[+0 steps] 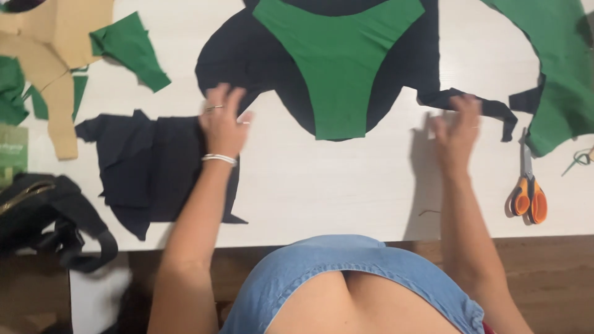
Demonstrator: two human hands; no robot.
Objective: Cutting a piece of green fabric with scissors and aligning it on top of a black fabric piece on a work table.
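The left hand (pixel 223 127) lies flat, fingers spread, on the right edge of a pile of dark cloth scraps (pixel 151 170) near the left of the white bench (pixel 328 185). The right hand (pixel 456 133) is blurry, fingers loosely open, touching a thin dark cloth strip (pixel 489 106). Farther back lies a green cut piece (pixel 340 62) on dark cloth. Orange-handled scissors (pixel 528 185) rest to the right.
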